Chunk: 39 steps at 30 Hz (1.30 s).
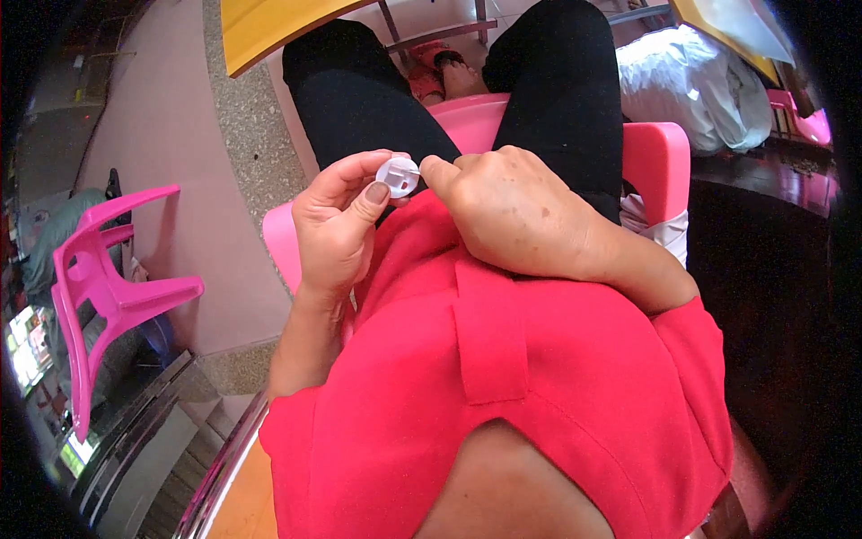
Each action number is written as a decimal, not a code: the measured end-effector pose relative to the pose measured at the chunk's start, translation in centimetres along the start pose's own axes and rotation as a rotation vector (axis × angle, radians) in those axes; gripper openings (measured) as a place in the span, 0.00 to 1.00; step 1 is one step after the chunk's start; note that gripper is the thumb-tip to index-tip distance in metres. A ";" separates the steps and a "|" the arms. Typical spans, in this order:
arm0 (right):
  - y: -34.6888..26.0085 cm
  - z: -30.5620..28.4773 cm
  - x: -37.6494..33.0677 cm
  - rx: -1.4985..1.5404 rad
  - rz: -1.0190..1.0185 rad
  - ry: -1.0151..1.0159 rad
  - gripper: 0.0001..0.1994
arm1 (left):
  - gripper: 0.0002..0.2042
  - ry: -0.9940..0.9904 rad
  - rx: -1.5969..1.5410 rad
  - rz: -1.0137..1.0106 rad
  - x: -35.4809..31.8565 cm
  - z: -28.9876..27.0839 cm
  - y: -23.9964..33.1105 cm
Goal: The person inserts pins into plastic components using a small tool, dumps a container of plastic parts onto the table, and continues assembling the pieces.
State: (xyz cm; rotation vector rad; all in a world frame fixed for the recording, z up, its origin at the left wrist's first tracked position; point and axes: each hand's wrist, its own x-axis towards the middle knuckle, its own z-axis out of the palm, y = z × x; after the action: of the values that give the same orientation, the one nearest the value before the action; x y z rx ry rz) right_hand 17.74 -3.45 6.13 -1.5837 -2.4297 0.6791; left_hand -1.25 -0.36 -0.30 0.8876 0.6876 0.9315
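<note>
Above my lap, my left hand [337,225] pinches a small round white plastic piece [391,170] between thumb and fingertips. The piece looks like a shallow cap, with a raised bar and a small opening on the face turned up. My right hand [521,211] is closed just beside it, its thumb and bent forefinger meeting at the piece's right edge. Something thin and pale seems to run from that fingertip to the piece, too small to name. The other fingers of my right hand are curled under and hidden.
I sit on a pink plastic chair [663,166]. A yellow tabletop [269,31] stands ahead on the left. Another pink chair [117,301] is at the left, near metal rails [135,440]. A stuffed white plastic bag [691,85] lies at the far right.
</note>
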 end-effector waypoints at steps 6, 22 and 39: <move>0.2 0.4 0.4 0.062 0.021 -0.031 0.11 | 0.11 -0.037 0.138 0.123 0.1 0.0 -0.3; 0.7 2.5 0.9 0.825 0.197 0.003 0.10 | 0.15 0.002 -0.109 -0.021 0.4 -0.2 0.7; 0.4 2.5 1.4 0.978 0.293 -0.035 0.10 | 0.13 0.003 -0.131 0.038 0.4 -0.3 0.6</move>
State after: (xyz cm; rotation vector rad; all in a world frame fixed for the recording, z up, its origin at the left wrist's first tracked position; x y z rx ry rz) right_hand 16.59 -2.80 3.56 -1.4374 -1.4257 1.6115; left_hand -1.58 0.34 0.05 0.7849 0.6072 1.0005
